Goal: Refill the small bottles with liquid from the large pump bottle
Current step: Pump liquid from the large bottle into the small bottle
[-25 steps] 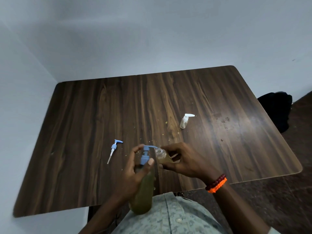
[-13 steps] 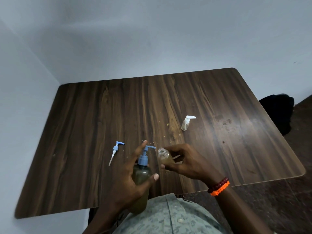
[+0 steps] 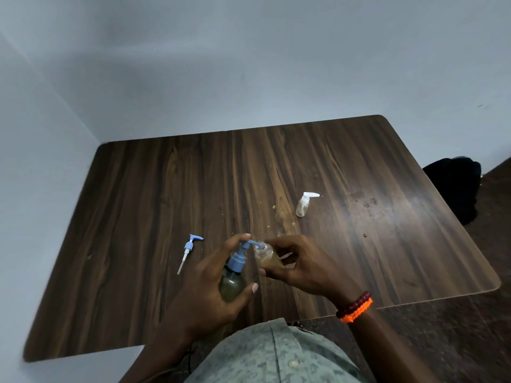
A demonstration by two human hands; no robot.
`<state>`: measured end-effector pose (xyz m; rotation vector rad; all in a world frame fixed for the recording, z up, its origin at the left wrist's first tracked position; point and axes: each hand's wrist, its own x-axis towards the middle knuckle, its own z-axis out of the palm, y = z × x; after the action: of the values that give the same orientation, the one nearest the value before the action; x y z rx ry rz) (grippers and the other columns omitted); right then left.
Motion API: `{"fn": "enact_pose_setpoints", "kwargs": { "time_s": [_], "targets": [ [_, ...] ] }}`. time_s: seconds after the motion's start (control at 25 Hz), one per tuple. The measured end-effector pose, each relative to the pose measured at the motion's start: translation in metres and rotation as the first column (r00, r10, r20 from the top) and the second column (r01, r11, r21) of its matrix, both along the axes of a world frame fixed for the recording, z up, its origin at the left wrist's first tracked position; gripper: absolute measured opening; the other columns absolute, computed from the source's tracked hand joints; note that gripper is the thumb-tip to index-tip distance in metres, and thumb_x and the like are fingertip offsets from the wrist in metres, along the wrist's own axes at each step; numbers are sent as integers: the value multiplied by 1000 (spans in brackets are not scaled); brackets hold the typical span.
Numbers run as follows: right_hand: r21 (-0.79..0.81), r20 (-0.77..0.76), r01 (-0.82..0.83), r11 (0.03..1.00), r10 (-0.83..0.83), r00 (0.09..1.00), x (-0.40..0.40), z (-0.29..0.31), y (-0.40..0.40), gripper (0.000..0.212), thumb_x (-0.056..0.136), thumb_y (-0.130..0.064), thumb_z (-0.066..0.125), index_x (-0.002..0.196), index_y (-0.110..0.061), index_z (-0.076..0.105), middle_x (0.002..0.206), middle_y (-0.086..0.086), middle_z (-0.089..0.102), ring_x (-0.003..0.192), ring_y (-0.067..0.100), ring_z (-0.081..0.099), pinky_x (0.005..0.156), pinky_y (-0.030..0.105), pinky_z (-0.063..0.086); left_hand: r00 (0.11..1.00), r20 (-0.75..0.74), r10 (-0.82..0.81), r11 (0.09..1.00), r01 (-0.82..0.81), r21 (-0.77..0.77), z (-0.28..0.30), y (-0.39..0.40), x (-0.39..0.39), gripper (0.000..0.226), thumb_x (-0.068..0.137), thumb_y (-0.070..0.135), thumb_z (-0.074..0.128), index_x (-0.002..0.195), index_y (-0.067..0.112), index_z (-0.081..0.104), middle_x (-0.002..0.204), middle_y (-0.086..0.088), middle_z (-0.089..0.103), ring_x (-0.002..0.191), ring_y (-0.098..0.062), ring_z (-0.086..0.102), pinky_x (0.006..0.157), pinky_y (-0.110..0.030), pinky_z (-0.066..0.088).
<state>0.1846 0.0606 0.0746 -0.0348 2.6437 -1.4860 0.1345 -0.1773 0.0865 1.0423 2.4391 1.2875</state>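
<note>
While the left hand (image 3: 210,288) wraps the large pump bottle (image 3: 231,283) with a fingertip on its blue pump head (image 3: 244,244), the right hand (image 3: 298,264) pinches an open small bottle (image 3: 266,255) tilted under the spout, at 6 o'clock on the table. Both look like light, smooth plastic, probably slippery if wet; gripping round the bodies seems safest. A capped small bottle (image 3: 302,205) stands at 2 o'clock, a loose pump (image 3: 188,251) lies at 9 o'clock. The dark wood-grain table (image 3: 166,189) carries crumbs and sits in a pale-walled corner.
</note>
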Motion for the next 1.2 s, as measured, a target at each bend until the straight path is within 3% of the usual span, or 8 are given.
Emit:
{"fn": "enact_pose_setpoints", "kwargs": {
  "time_s": [0.16,0.32,0.48,0.64,0.76,0.92,1.04,1.2],
  "targets": [
    [28,-23,-13,1000,14,1000,1,2,-1,42,91,-34,77,130,-20,68,122,-7,71,107,4,67,91,28,60,997,-73,8,998,-12,-57,-2,-1,-1,75,81,37,81,146,41,44,132,32,58,116,12,60,95,-11,54],
    [17,-89,-9,1000,10,996,2,3,-7,34,90,-29,79,123,-20,71,111,-11,72,102,-1,66,81,9,55,991,-127,47,994,-59,-95,-3,1,-3,71,82,42,74,146,42,44,122,19,64,99,0,67,81,-28,62],
    [10,-74,14,1000,-14,997,1,4,-4,39,91,-32,78,127,-21,70,117,-7,73,103,1,68,84,18,60,994,-95,-53,983,35,-179,-4,-1,-6,91,84,44,68,160,51,19,126,3,67,104,-13,69,86,-38,62],
    [-8,-83,9,1000,-9,997,1,7,-4,38,91,-32,78,126,-19,70,114,-5,74,101,4,69,84,25,61,994,-108,-1,993,-11,-114,0,2,-6,75,83,44,73,151,45,40,124,14,67,106,-4,67,89,-34,60],
    [-27,-101,10,1000,-13,995,2,9,-7,37,90,-33,79,124,-21,71,110,-5,75,99,3,69,79,18,60,989,-140,50,996,-59,-59,3,7,-7,60,83,49,71,137,41,48,120,21,67,103,4,66,85,-28,60],
    [-62,-80,29,998,-34,996,-1,11,-7,40,89,-35,79,126,-20,71,112,-4,77,98,5,72,81,24,62,995,-100,27,995,-35,-89,5,5,-12,83,84,48,73,157,48,31,123,16,65,105,-5,68,88,-33,61],
    [-39,-66,35,999,-37,997,-2,10,-4,43,89,-35,80,129,-20,70,118,-6,76,103,3,71,85,25,61,994,-113,12,988,-30,-154,4,4,-14,94,85,46,72,161,51,18,107,13,62,92,-8,65,82,-36,61],
    [-37,-70,40,998,-43,997,-1,10,-3,44,88,-33,81,128,-19,70,117,-5,76,103,3,71,86,24,61,990,-143,-11,984,-15,-177,4,3,-16,92,85,47,72,161,50,20,106,13,62,90,-9,63,81,-37,60]
  ]
}}
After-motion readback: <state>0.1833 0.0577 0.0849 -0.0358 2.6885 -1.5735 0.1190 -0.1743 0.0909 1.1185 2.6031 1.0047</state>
